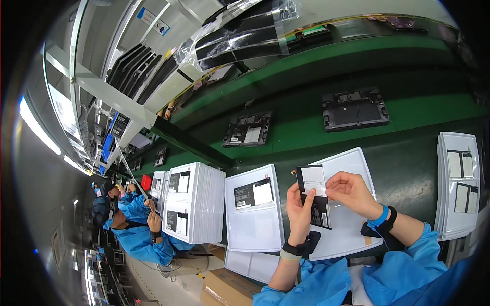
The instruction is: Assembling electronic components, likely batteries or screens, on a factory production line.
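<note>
My left hand (297,214) holds a flat black battery pack (320,210) upright, thumb across its front and fingers behind it. White covers the upper part of the pack, and a short connector lead sticks out at its top left. My right hand (352,191) is closed in a pinch at the right edge of the white label (312,176); the exact grip is partly hidden by the fingertips. Beneath both hands lies a white plastic tray (352,242). Left of it, another white tray (255,229) carries a similar battery pack (245,196) in its upper compartment.
A tall stack of white trays (206,204) with batteries stands to the left, and another stack (446,214) to the right. Two open device housings (356,115) sit along the green conveyor (296,115). A co-worker (138,234) in blue works at far left. A cardboard box (229,288) is below.
</note>
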Demonstrator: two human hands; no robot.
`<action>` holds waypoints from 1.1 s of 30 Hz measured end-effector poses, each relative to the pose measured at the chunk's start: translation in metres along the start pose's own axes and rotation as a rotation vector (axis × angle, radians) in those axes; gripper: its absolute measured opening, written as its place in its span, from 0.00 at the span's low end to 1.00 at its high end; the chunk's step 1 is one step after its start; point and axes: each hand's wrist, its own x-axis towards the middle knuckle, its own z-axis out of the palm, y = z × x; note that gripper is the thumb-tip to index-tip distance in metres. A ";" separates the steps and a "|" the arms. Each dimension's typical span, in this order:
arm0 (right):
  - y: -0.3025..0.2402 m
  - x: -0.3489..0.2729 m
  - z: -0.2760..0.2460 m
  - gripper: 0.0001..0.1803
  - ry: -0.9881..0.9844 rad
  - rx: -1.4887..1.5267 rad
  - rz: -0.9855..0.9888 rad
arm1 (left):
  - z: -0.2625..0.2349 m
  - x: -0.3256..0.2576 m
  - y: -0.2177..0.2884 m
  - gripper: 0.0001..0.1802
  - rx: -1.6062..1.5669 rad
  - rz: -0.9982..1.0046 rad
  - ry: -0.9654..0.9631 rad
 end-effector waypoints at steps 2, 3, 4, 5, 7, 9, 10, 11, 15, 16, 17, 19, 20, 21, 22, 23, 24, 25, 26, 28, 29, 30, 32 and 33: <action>-0.001 0.002 -0.005 0.09 -0.015 -0.017 0.008 | 0.002 -0.003 0.004 0.25 0.066 0.036 0.033; -0.001 0.002 -0.008 0.09 -0.032 -0.035 0.014 | 0.005 -0.006 0.008 0.27 0.132 0.074 0.066; 0.001 0.002 -0.011 0.09 -0.043 -0.037 0.017 | 0.008 -0.007 0.012 0.27 0.130 0.078 0.077; 0.005 0.003 -0.014 0.10 -0.050 -0.005 -0.005 | 0.011 -0.009 0.016 0.30 0.189 0.116 0.061; 0.005 0.000 -0.012 0.11 -0.068 0.027 -0.021 | 0.012 -0.014 0.025 0.43 0.383 0.212 0.024; -0.002 -0.005 -0.010 0.11 -0.108 -0.038 -0.023 | 0.017 -0.018 0.035 0.57 0.554 0.277 -0.013; 0.005 -0.005 -0.014 0.11 -0.119 -0.039 -0.020 | 0.017 -0.019 0.034 0.60 0.623 0.319 -0.021; 0.016 -0.004 -0.022 0.11 -0.146 -0.030 -0.067 | 0.016 -0.020 0.035 0.62 0.584 0.284 -0.053; 0.016 0.012 -0.023 0.11 -0.121 -0.058 -0.064 | 0.013 -0.027 0.033 0.58 0.506 0.318 0.001; 0.017 0.016 -0.028 0.11 -0.068 -0.058 -0.037 | 0.015 -0.027 0.034 0.58 0.505 0.321 0.005; 0.028 0.023 -0.037 0.11 -0.011 -0.150 -0.097 | 0.018 -0.027 0.035 0.58 0.535 0.341 0.034; 0.030 0.029 -0.053 0.11 0.029 -0.386 -0.104 | 0.021 -0.025 0.040 0.59 0.559 0.348 0.092; 0.029 0.031 -0.059 0.11 0.072 -0.622 -0.111 | 0.022 -0.024 0.044 0.59 0.558 0.347 0.091; 0.024 0.030 -0.061 0.10 0.054 -0.780 -0.266 | 0.021 -0.023 0.046 0.59 0.631 0.383 0.101; 0.018 0.029 -0.060 0.10 0.054 -0.781 -0.265 | 0.021 -0.023 0.048 0.59 0.703 0.419 0.109; 0.010 0.027 -0.056 0.10 0.037 -0.862 -0.329 | 0.023 -0.024 0.052 0.59 0.702 0.417 0.109; 0.000 0.023 -0.050 0.10 0.022 -0.943 -0.392 | 0.026 -0.026 0.057 0.59 0.761 0.460 0.131; -0.009 0.018 -0.042 0.10 0.020 -0.942 -0.391 | 0.027 -0.027 0.060 0.59 0.821 0.504 0.157; -0.020 0.012 -0.032 0.09 -0.097 -0.767 -0.303 | 0.026 -0.028 0.061 0.59 0.823 0.503 0.159; -0.035 0.002 -0.018 0.09 -0.204 -0.594 -0.211 | 0.026 -0.029 0.062 0.60 0.866 0.540 0.151; -0.039 -0.002 -0.014 0.10 -0.271 -0.652 -0.234 | 0.027 -0.027 0.063 0.60 0.864 0.539 0.149; -0.041 -0.006 -0.010 0.11 -0.338 -0.708 -0.257 | 0.029 -0.026 0.065 0.58 0.878 0.616 0.169; -0.028 -0.012 -0.008 0.12 -0.320 -0.488 -0.194 | 0.031 -0.027 0.068 0.57 0.891 0.693 0.188; -0.021 -0.013 -0.009 0.12 -0.285 -0.428 -0.196 | 0.033 -0.030 0.069 0.58 0.850 0.631 0.167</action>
